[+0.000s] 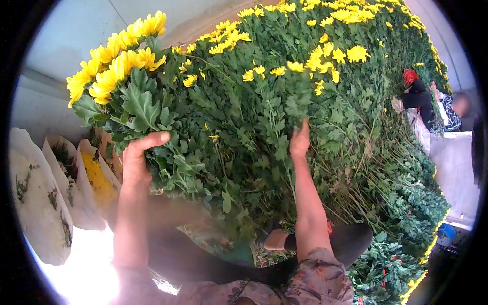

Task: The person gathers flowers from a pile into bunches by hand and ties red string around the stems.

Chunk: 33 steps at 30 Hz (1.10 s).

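A bunch of yellow chrysanthemums (114, 66) with broad green leaves is held up at the upper left. My left hand (136, 157) is closed around its stems, the thumb lying across the leaves. Near the middle of the view, my right hand (300, 141) is closed on a single chrysanthemum (299, 104), whose leaves and yellow head are blurred by motion. Both hands are over a large heap of cut chrysanthemums (244, 112), its flower heads mostly toward the far side and stems toward me. Leaves partly hide the fingers of both hands.
White sacks (40, 198) stand open at the left, one with yellow matter (96, 175) inside. Another person (439, 104) sits at the heap's right edge. Tied bunches with red bands (386, 269) lie at lower right, near a blue object (447, 232).
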### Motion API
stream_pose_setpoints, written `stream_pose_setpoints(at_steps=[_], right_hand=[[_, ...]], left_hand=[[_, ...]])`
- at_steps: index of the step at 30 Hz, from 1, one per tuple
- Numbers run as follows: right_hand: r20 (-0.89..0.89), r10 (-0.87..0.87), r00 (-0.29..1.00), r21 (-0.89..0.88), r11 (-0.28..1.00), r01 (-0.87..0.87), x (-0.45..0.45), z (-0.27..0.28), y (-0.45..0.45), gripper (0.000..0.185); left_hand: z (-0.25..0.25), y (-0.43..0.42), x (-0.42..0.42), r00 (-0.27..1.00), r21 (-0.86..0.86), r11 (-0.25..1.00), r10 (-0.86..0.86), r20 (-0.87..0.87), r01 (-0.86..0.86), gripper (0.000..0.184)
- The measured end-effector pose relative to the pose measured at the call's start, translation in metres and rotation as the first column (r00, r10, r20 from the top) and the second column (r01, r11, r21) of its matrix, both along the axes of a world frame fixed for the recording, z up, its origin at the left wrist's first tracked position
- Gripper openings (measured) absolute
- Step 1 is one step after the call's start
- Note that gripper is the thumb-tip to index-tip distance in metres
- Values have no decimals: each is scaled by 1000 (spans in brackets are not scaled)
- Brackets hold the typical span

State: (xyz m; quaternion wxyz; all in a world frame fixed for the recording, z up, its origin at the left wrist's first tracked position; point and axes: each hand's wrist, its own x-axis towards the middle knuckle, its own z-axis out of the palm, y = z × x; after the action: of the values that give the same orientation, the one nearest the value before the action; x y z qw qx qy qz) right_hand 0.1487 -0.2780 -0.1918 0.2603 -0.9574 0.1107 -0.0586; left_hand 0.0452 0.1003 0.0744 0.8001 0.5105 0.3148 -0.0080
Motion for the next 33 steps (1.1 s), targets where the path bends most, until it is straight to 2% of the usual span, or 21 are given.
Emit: stream_pose_setpoints(at_steps=[1, 3, 4, 6, 9, 11, 13, 14, 15, 17, 18, 21, 23, 25, 26, 27, 29, 30, 31, 32, 33], right_hand=[[-181, 6, 983, 50, 999, 3, 2, -1, 7, 65], [-384, -13, 923, -98, 995, -27, 6, 0, 15, 72], [-381, -8, 925, -95, 995, -31, 7, 2, 13, 72], [-179, 23, 984, 2, 1000, -23, 3, 12, 5, 73], [-226, 30, 974, 34, 999, -23, -6, 39, 4, 76], [-228, 90, 970, 59, 995, -79, -10, 28, 0, 83], [-226, 145, 963, 187, 977, -103, -12, 32, 21, 96], [-288, 165, 943, 255, 963, -90, -12, 36, 30, 113], [-288, 168, 943, 258, 962, -92, -12, 33, 41, 113], [-374, 191, 907, 102, 981, -165, -12, 25, 58, 123], [-335, 202, 920, 90, 979, -182, -14, 19, 63, 126], [-352, 127, 927, 113, 989, -92, -11, 19, 65, 120], [-326, 121, 938, 178, 982, -65, -17, 47, 63, 110], [-25, 271, 962, 165, 950, -264, -24, 66, 51, 101], [-29, 302, 953, 265, 922, -284, -27, 83, 46, 96], [-155, 277, 948, 398, 896, -197, -32, 126, 55, 93], [99, 375, 922, 307, 870, -387, -45, 165, 64, 86], [115, 382, 917, 251, 882, -399, -49, 187, 70, 84], [85, 359, 929, 442, 822, -358, -53, 207, 79, 84], [201, 370, 907, 392, 818, -420, -58, 216, 85, 85], [107, 320, 941, 582, 748, -320, -65, 239, 97, 86]], left_hand=[[2, -2, 1, 1000, -19, 1000, 6, 18, -6, 36], [-2, 1, 0, 1000, 18, 1000, 1, -4, -1, 39], [-3, 2, 0, 1000, 52, 999, 3, -28, -1, 42], [3, 1, 0, 999, 67, 998, 1, -33, 1, 45], [2, 2, 0, 1000, 28, 1000, -6, -23, 7, 47], [1, 1, 0, 1000, -17, 1000, -18, -6, 18, 46], [4, 2, -1, 998, -14, 999, -43, -35, 42, 45], [3, 2, -1, 999, -9, 999, -39, -35, 39, 45], [1, 3, -1, 999, -22, 999, -38, -19, 38, 44], [-2, 4, -1, 999, -37, 999, -35, -2, 35, 44], [-3, 4, -1, 999, 12, 999, -33, -8, 33, 43], [-8, 7, -1, 1000, 28, 1000, -10, 26, 9, 40], [-18, 14, -1, 998, 65, 996, -65, -21, 66, 30], [-4, 8, -2, 999, 21, 999, -38, 11, 38, 31], [1, 9, -4, 998, 49, 998, -39, -41, 41, 32], [6, 14, -7, 995, 80, 996, -31, -91, 38, 34], [-7, 28, -10, 991, 69, 994, -76, -108, 83, 40], [-13, 30, -9, 1000, 0, 1000, -10, 7, 10, 36], [-16, 34, -11, 998, -10, 999, 33, 44, -33, 38], [-19, 37, -11, 994, -4, 997, 81, 69, -81, 41], [-21, 40, -12, 989, 6, 994, 111, 98, -113, 43]])
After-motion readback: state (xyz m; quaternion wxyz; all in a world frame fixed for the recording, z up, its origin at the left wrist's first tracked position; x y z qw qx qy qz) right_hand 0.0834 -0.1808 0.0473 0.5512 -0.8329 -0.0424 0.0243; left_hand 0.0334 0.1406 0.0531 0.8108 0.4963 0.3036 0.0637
